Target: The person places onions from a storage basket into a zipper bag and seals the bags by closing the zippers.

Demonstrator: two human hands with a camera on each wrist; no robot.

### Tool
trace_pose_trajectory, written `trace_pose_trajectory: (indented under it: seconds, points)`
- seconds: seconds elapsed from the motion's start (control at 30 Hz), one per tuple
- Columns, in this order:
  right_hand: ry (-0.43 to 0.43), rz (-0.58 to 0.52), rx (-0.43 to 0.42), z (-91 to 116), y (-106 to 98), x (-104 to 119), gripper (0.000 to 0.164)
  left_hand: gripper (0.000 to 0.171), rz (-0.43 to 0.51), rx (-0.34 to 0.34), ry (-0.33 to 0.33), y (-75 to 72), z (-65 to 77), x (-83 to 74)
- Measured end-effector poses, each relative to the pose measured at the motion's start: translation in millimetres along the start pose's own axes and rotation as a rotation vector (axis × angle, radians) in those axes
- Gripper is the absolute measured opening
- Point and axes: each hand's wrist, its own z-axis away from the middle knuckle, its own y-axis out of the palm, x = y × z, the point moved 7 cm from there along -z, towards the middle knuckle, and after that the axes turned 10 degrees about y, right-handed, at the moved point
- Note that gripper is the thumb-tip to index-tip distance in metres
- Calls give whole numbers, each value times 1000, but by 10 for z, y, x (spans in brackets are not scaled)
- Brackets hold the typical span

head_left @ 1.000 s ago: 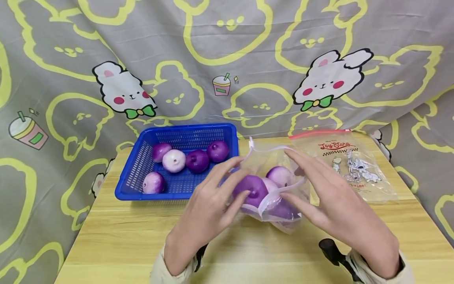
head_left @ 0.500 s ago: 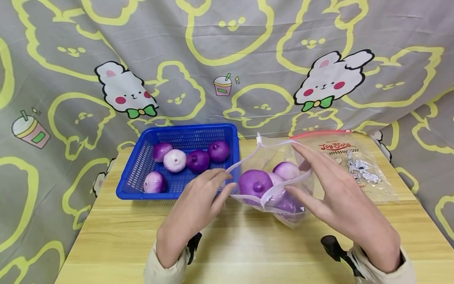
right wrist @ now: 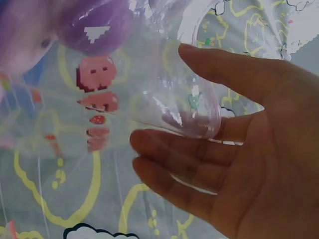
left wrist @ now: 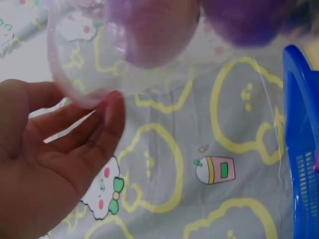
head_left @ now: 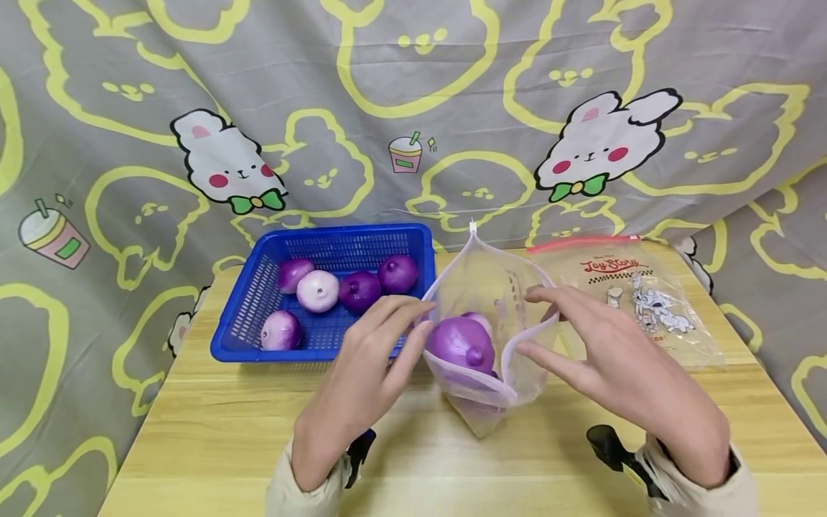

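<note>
A clear zip bag with a pale purple rim gapes over the table, a purple onion inside near its mouth. Other onions in the bag are partly hidden. My left hand pinches the left rim between thumb and fingertips. On the other side, my right hand touches the right rim. In the right wrist view its thumb and fairly straight fingers stand apart, with the bag's edge between them.
Left of the bag, a blue plastic basket holds several onions. A flat clear bag with a red zip strip and cartoon print lies at the right. A patterned cloth hangs behind the wooden table.
My left hand first moved left from the onion to the bag's rim, then slightly right with it. The bag's mouth has widened, its far corner has risen, and the onions have shifted inside.
</note>
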Motion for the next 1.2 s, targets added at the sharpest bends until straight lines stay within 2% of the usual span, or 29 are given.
trace_pose_trajectory:
  seconds: [0.17,0.43,0.57,0.73,1.03,1.2]
  points:
    - [122,-4,46,-26,15,-149,39,23,34,-65,47,-28,-26,-49]
    - [128,-12,84,-46,32,-186,38,25,11,-53,30,-19,-23,-4]
    - [139,-9,64,-49,17,-197,41,26,-26,-35,16,-15,-15,26]
    - [100,-16,-3,-25,-28,-150,49,28,-96,0,-24,-15,2,91]
    - [-9,-10,-135,39,-142,-33,64,28,-164,81,-68,12,18,151]
    - [-67,-8,-179,49,-172,12,63,27,-198,147,-110,30,41,201]
